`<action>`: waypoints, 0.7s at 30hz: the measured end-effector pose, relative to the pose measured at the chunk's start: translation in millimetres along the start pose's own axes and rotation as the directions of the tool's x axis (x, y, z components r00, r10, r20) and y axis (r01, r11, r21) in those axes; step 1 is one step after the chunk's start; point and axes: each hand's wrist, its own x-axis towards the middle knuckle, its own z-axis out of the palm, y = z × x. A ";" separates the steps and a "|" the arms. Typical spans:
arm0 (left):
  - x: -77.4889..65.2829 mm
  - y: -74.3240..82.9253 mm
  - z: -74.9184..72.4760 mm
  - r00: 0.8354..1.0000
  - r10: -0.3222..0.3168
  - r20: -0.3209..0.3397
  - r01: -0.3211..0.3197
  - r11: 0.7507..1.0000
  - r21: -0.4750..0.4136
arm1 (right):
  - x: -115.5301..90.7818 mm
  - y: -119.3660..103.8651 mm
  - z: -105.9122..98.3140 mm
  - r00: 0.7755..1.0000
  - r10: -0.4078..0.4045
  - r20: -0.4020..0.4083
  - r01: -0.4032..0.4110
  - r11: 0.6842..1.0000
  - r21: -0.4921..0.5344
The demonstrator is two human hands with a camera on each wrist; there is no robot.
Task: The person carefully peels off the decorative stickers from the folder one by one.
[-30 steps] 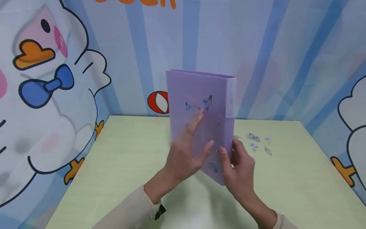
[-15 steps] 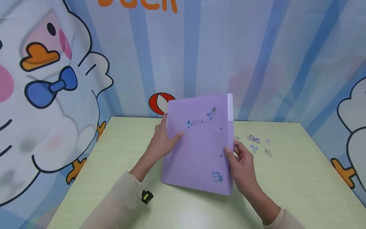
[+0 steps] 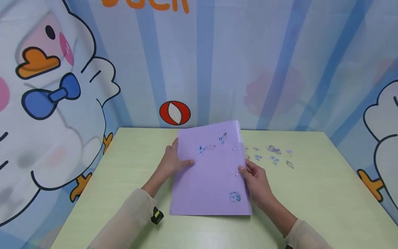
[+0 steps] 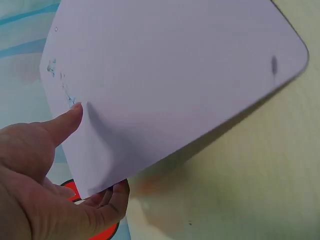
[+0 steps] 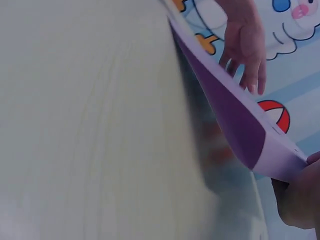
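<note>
A purple file folder (image 3: pixel 211 180) leans back over the table, its lower edge near me and its cover facing up toward the head camera. Blue flower stickers (image 3: pixel 223 138) show near the top of the cover, and a square bluish sticker (image 3: pixel 235 196) sits at its lower right. My left hand (image 3: pixel 171 160) pinches the left edge, thumb on the cover and fingers behind, as the left wrist view also shows. At the spine, my right hand (image 3: pixel 256 178) grips the folder with the thumb in front. In the right wrist view the folder's underside (image 5: pixel 225 95) rises off the tabletop.
Several loose flower stickers (image 3: pixel 273 149) lie on the pale green table (image 3: pixel 311 193) right of the folder, some partly behind it. A blue striped backdrop (image 3: pixel 230 69) with duck drawings stands behind the table's far edge.
The folder has turned from nearly upright to tilted back and come lower. My left hand moved from the front of the cover to its left edge. More loose stickers show at right.
</note>
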 end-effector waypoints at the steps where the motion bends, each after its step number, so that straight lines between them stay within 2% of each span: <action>1: -1.0 -1.6 1.5 1.000 -0.004 0.004 0.004 1.000 0.025 | 1.9 2.8 0.3 1.000 0.006 0.009 -0.005 0.999 -0.037; 4: -4.7 -3.5 4.6 1.000 -0.025 0.007 0.024 0.997 0.072 | 6.8 10.0 0.7 0.999 0.015 0.032 -0.009 0.985 -0.174; 8: -9.2 -3.3 5.9 0.998 -0.061 0.007 0.059 0.991 0.120 | 11.1 16.6 1.9 0.998 0.000 0.062 0.022 0.934 -0.357; 12: -11.6 -6.0 5.7 0.997 -0.075 0.020 0.071 0.983 0.169 | 14.0 20.4 4.5 0.995 -0.039 0.089 0.079 0.855 -0.512; 16: -12.6 -11.2 7.4 0.997 -0.072 0.024 0.065 0.973 0.220 | 15.9 22.7 8.3 0.989 -0.073 0.125 0.135 0.780 -0.611; 18: -13.2 -12.7 8.3 0.998 -0.066 0.013 0.060 0.968 0.244 | 16.2 22.3 10.6 0.986 -0.091 0.140 0.161 0.742 -0.650; 21: -12.4 -16.9 10.7 0.999 -0.042 -0.022 0.046 0.959 0.280 | 17.9 20.8 12.0 0.974 -0.144 0.176 0.227 0.664 -0.713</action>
